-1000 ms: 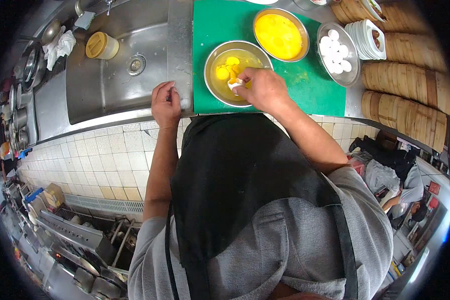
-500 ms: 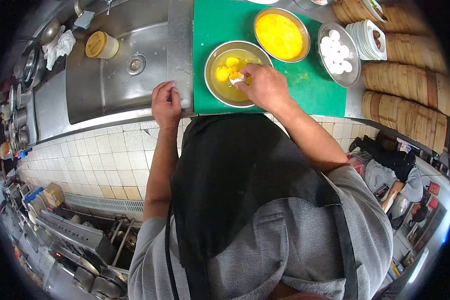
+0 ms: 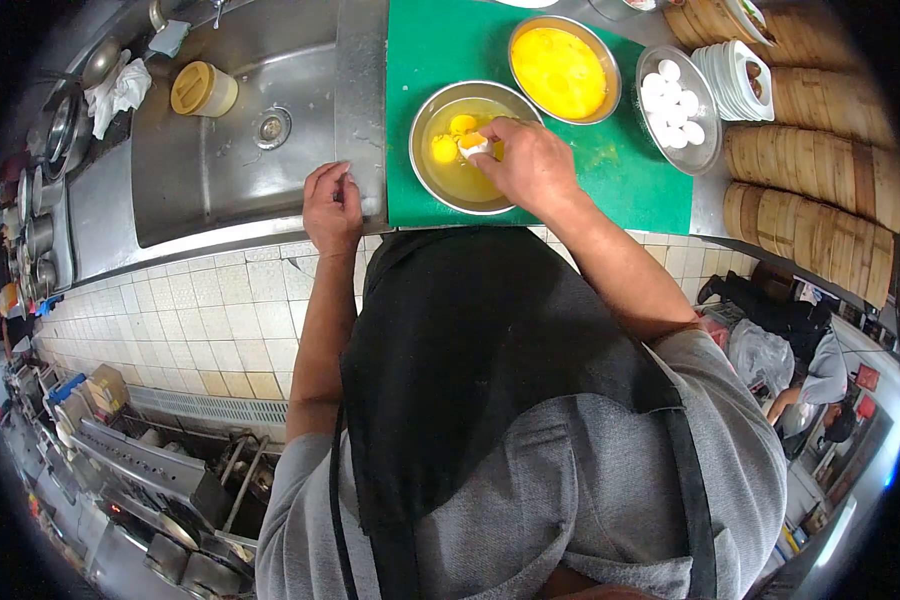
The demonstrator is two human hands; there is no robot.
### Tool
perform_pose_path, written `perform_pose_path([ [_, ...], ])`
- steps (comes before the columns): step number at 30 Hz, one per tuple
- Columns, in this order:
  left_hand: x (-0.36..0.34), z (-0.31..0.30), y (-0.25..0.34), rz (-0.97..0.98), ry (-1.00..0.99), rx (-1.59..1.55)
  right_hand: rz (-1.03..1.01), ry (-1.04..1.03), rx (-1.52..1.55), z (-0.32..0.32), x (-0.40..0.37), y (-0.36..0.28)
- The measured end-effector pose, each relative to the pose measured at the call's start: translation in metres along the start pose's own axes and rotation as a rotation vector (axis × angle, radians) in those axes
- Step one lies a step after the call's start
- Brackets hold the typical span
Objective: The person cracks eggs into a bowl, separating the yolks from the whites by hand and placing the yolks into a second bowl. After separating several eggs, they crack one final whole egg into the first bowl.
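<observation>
My right hand (image 3: pixel 530 165) pinches a cracked eggshell (image 3: pixel 473 146) low over the steel bowl (image 3: pixel 419 135) of yolks (image 3: pixel 444 149) on the green board (image 3: pixel 620 180), my left hand (image 3: pixel 332 205) lies open on the sink edge (image 3: pixel 360 110), and I should tip gently, dropping no shell.

Sink (image 3: pixel 220 170) left of cutting board (image 3: pixel 440 50). On board: bowl of yolks (image 3: pixel 415 150) nearest, bowl of beaten egg (image 3: pixel 511 70) behind, bowl of whole eggs (image 3: pixel 700 150) at right edge. Steamer baskets (image 3: pixel 820 160) far right. Eggshell (image 3: pixel 473 146) above bowl of yolks.
</observation>
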State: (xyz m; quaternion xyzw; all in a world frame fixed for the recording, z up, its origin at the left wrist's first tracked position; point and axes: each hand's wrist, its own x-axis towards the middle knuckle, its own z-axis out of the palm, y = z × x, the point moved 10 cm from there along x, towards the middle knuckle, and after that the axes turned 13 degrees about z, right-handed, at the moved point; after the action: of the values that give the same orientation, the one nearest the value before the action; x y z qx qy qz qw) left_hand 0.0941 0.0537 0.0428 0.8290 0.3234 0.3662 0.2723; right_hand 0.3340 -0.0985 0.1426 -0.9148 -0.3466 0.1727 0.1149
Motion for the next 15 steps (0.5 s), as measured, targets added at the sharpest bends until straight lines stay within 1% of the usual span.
perform_pose_path([
  [2,0.0005,0.0000,0.0005,0.003,-0.001,0.006,-0.032,0.020,0.033,-0.0009,0.0006,-0.0008],
  [11,0.0011,-0.0011,0.0038,0.046,0.029,-0.018,-0.044,0.053,0.002,-0.0008,0.0035,-0.0011],
  [15,-0.0002,0.0008,-0.0001,0.004,0.004,-0.022,-0.053,0.061,0.009,0.0003,0.0043,-0.0009],
])
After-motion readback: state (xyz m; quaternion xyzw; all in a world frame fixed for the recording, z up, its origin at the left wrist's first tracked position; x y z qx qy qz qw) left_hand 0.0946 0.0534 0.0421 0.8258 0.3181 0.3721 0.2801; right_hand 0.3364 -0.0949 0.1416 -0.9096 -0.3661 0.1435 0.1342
